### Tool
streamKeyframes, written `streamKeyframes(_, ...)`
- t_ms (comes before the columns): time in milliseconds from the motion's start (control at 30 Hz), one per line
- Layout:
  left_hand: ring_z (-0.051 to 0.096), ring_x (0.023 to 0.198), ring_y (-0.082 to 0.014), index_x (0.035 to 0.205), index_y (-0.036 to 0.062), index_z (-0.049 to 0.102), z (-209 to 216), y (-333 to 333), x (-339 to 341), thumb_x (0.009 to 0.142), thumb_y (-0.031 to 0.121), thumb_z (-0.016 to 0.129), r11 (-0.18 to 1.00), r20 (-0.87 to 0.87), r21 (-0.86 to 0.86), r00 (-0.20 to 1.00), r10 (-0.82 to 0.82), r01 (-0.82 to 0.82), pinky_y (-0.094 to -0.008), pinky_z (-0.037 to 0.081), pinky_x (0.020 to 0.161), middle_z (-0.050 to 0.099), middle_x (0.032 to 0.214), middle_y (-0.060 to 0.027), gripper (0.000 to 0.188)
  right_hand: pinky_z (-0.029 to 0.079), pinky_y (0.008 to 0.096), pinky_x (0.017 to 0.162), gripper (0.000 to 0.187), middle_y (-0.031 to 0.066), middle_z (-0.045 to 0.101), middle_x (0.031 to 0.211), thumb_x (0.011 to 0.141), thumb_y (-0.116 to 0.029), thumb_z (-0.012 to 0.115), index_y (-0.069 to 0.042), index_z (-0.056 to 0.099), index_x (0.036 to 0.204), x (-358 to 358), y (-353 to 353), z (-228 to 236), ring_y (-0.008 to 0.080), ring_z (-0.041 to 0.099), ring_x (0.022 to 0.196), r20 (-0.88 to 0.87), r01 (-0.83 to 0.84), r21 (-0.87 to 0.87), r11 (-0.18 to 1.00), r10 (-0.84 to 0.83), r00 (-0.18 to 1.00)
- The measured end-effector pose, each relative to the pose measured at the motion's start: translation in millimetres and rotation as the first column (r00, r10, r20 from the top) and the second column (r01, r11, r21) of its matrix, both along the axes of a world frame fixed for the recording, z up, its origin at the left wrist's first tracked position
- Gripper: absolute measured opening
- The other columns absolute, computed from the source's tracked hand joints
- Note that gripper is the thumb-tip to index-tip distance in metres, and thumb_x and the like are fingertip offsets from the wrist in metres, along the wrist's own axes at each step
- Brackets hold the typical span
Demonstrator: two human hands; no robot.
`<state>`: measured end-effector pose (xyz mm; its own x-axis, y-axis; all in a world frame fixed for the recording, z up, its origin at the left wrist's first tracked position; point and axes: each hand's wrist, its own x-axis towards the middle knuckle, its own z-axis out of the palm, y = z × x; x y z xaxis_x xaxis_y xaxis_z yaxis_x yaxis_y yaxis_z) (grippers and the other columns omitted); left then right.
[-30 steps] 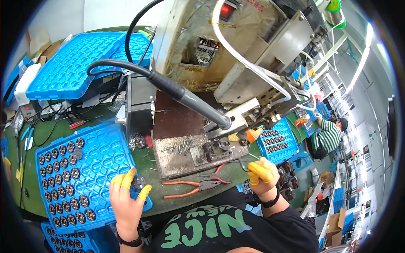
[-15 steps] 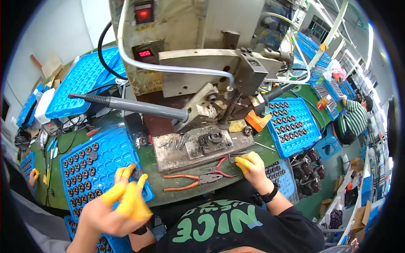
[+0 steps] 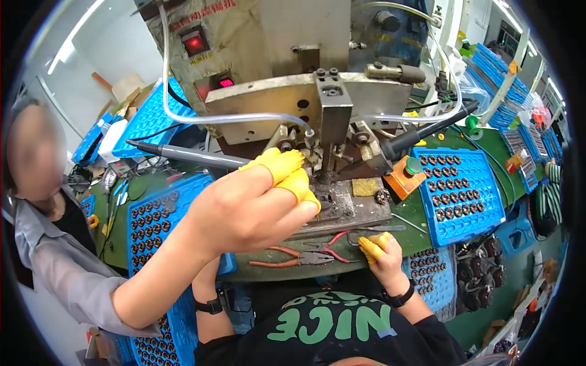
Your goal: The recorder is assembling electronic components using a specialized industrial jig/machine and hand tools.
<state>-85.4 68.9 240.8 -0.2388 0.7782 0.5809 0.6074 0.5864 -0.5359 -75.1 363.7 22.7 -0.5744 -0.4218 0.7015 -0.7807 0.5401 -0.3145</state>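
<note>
A co-worker's arm in a grey sheer sleeve crosses the left side, and that person's hand point(image 3: 238, 204), with yellow finger covers, reaches over the metal fixture point(image 3: 339, 210) under the bench machine point(image 3: 268, 52). Behind that arm rises my left forearm point(image 3: 210, 274) with its black wristband; my left hand and its fingers are hidden. At the bench's front edge my right hand point(image 3: 384, 259), in yellow finger covers, has its fingers curled closed. Beside them lies a thin dark tool with a bent tip point(image 3: 387, 229); I cannot tell whether I grip it. Orange-handled pliers point(image 3: 299, 258) lie to its left.
Blue trays of small round coils stand at the left point(image 3: 177, 213) and right point(image 3: 470, 226). Grey rod-like handles point(image 3: 189, 155) slope into the machine. An orange block with a green reel point(image 3: 406, 177) stands beside the fixture. A co-worker point(image 3: 67, 238) is close at my left.
The co-worker's hand has moved from the left tray up to the fixture. My left hand, seen earlier near a small dark round part, is now hidden. The view has shifted; my right hand stays by the pliers.
</note>
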Motion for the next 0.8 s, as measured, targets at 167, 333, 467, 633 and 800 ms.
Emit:
streamKeyframes(167, 0.065, 0.085, -0.0165, 0.073, 0.0144, 0.055, 16.4, -4.1, 17.9, 0.075, 0.014, 0.065, 0.981, 0.006, -0.098, 0.986, 0.168, -0.166, -0.0248, 0.049, 0.065, 0.06, 0.082, 0.0, 0.01, 0.046, 0.0356, 0.063, 0.031, 0.0047, 0.064, 0.087, 0.069, -0.005, 0.075, -0.01, 0.071, 0.099, -0.2, -4.1, 2.7, 0.0243, 0.059, 0.073, -0.005, -0.048, -0.016, 0.999, 0.048, 0.999)
streamKeyframes(333, 0.065, 0.091, -0.0204, 0.083, 0.0107, 0.058, -34.4, -32.9, -16.2, 0.075, 0.016, 0.07, 0.955, 0.217, 0.133, 0.948, 0.234, -0.266, -0.029, 0.049, 0.072, 0.063, 0.09, -0.0043, 0.015, 0.047, 0.0353, 0.064, 0.033, 0.0048, 0.065, 0.088, 0.067, -0.005, 0.073, -0.011, 0.071, 0.1, 0.4, 3.5, -4.3, 0.024, 0.06, 0.074, 0.018, 0.036, -0.006, 0.999, -0.036, 0.999)
streamKeyframes(467, 0.064, 0.096, -0.0235, 0.092, 0.0077, 0.061, -70.0, -45.5, 25.0, 0.075, 0.017, 0.074, 0.838, 0.381, 0.261, 0.849, 0.367, -0.48, -0.0324, 0.048, 0.077, 0.064, 0.097, -0.0076, 0.023, 0.047, 0.0348, 0.064, 0.033, 0.0049, 0.065, 0.089, 0.067, -0.005, 0.072, -0.011, 0.072, 0.1, -1.3, 2.9, -3.4, 0.0235, 0.06, 0.074, 0.023, -0.012, -0.007, 1.0, 0.012, 1.0)
streamKeyframes(633, 0.063, 0.102, -0.0273, 0.102, 0.004, 0.064, -121.8, -65.0, 69.9, 0.075, 0.019, 0.079, 0.588, 0.597, 0.394, 0.683, 0.422, -0.707, -0.0367, 0.048, 0.085, 0.066, 0.105, -0.0118, 0.035, 0.046, 0.036, 0.059, 0.029, 0.0067, 0.063, 0.082, 0.066, -0.003, 0.077, -0.006, 0.07, 0.094, -2.2, -2.0, 5.3, 0.0254, 0.059, 0.067, -0.001, -0.054, -0.046, 0.997, 0.054, 0.999)
streamKeyframes(800, 0.063, 0.108, -0.0312, 0.113, 0.0002, 0.068, -174.3, -86.0, 94.6, 0.075, 0.02, 0.085, 0.269, 0.788, 0.441, 0.513, 0.34, -0.856, -0.0409, 0.047, 0.092, 0.069, 0.113, -0.0161, 0.046, 0.046, 0.036, 0.058, 0.03, 0.007, 0.063, 0.082, 0.066, -0.002, 0.076, -0.005, 0.07, 0.095, -2.6, 0.0, 3.2, 0.0255, 0.059, 0.067, 0.005, -0.063, -0.06, 0.996, 0.063, 0.998)
